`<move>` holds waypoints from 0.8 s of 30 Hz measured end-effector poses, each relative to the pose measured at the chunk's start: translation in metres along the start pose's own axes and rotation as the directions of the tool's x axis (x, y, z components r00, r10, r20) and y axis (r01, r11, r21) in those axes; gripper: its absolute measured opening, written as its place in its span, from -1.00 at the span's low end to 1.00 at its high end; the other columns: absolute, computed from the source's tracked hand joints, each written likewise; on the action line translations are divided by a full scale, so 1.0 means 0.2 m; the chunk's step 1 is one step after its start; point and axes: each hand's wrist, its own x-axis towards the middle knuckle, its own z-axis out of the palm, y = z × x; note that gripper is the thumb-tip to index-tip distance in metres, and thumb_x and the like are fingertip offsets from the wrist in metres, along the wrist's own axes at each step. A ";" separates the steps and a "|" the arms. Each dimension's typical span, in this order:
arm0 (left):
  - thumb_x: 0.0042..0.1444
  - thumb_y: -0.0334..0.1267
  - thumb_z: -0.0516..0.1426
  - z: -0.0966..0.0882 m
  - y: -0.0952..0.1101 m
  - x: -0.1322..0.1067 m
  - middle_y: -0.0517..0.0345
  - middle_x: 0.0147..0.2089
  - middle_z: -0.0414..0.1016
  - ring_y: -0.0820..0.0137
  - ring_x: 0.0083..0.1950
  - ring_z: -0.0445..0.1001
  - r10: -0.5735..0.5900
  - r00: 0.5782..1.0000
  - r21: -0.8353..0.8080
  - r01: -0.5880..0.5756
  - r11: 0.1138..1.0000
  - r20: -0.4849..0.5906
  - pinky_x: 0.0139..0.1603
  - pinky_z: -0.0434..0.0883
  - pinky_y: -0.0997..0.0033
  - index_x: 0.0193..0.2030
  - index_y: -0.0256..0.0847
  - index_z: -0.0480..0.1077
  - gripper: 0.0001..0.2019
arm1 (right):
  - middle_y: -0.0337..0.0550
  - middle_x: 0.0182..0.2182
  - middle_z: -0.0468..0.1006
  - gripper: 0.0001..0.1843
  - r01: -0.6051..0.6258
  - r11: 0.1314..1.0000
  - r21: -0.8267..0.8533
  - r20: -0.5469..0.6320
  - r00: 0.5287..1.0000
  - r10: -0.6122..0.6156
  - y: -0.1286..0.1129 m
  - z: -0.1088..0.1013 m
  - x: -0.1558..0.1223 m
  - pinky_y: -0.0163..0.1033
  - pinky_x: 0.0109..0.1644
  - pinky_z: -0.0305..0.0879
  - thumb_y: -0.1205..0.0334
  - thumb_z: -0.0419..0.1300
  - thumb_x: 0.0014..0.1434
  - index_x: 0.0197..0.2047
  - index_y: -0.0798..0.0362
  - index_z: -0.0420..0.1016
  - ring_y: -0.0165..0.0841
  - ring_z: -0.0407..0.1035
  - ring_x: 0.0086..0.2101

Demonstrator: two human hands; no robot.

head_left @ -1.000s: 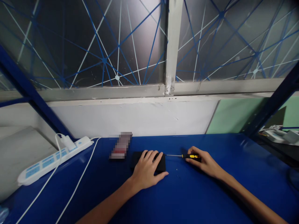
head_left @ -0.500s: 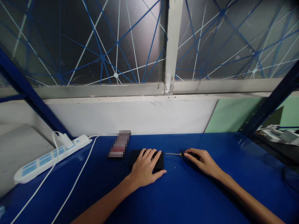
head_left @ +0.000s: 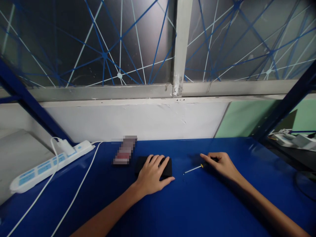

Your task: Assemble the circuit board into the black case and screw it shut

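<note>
- Blue, smooth and faintly glossy, the table top (head_left: 197,204) fills the lower half of the view and runs back to a white painted wall (head_left: 138,120).
- Above the wall a pale metal window frame (head_left: 180,46) divides two dark panes (head_left: 118,42), which are crossed by thin blue and white lines meeting at small nodes.
- A pale green panel (head_left: 237,120) stands to the right of the white wall, and dark blue slanted struts (head_left: 283,108) rise at both sides.
- The black block (head_left: 140,164) is flat, matt and rectangular. It lies on the table near the middle, towards the wall.
- The left hand (head_left: 151,174) rests palm down on the block with its fingers stretched out and slightly spread, pressing rather than gripping.
- The right hand (head_left: 221,163) lies just right of the block, its fingertips pinched round the dark handle of a screwdriver (head_left: 197,167).
- The screwdriver has a thin, bright metal shaft and a yellow band at the neck. Its tip points left and touches or nearly touches the table, between the two hands and apart from the block.
- A small blurred reddish thing (head_left: 124,149) lies just left of the block.
- A long white power strip (head_left: 46,163) with blue socket faces lies at the table's left edge. One socket near its far end holds a white plug (head_left: 64,146), and a white cable (head_left: 74,197) trails forward over the table.
</note>
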 end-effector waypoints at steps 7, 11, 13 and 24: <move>0.22 0.19 0.03 0.00 0.00 0.00 -0.16 0.16 0.40 0.03 0.16 0.36 0.001 1.000 -0.007 -0.001 1.000 -0.004 0.20 0.24 -0.13 0.29 -0.25 0.21 -0.34 | -0.34 -0.71 0.11 -0.40 0.089 0.994 -0.058 0.065 0.994 -0.085 -0.02 0.01 -0.01 -0.32 -0.54 -0.09 -0.17 0.08 0.20 -0.69 0.08 0.29 -0.48 -0.02 -0.62; 0.21 0.17 0.04 0.00 0.00 0.00 -0.17 0.16 0.39 0.02 0.16 0.36 0.005 1.000 -0.018 -0.006 1.000 -0.017 0.20 0.24 -0.14 0.29 -0.26 0.21 -0.34 | -0.34 -0.72 0.11 -0.39 0.109 0.992 -0.062 0.070 0.992 -0.105 -0.02 0.01 -0.01 -0.32 -0.56 -0.08 -0.17 0.08 0.21 -0.70 0.08 0.30 -0.49 -0.03 -0.64; 0.20 0.16 0.07 0.01 -0.01 0.00 -0.18 0.16 0.39 0.01 0.16 0.36 0.003 1.000 -0.033 -0.004 0.999 -0.026 0.20 0.25 -0.16 0.29 -0.26 0.22 -0.34 | -0.34 -0.72 0.10 -0.40 0.111 0.993 -0.050 0.068 0.992 -0.108 -0.02 0.01 -0.01 -0.32 -0.56 -0.08 -0.16 0.08 0.21 -0.70 0.07 0.28 -0.49 -0.04 -0.64; 0.10 -0.13 0.28 -0.02 0.12 0.00 -0.04 0.03 0.48 0.13 0.10 0.39 -0.057 0.970 -0.394 -0.043 0.918 -0.238 0.06 0.37 0.03 -0.12 -0.17 0.51 -0.76 | -0.35 -0.67 0.04 -0.42 0.045 0.991 0.125 0.014 0.999 -0.047 -0.09 0.07 -0.04 -0.32 -0.53 -0.10 -0.14 0.11 0.21 -0.68 0.04 0.10 -0.48 -0.05 -0.60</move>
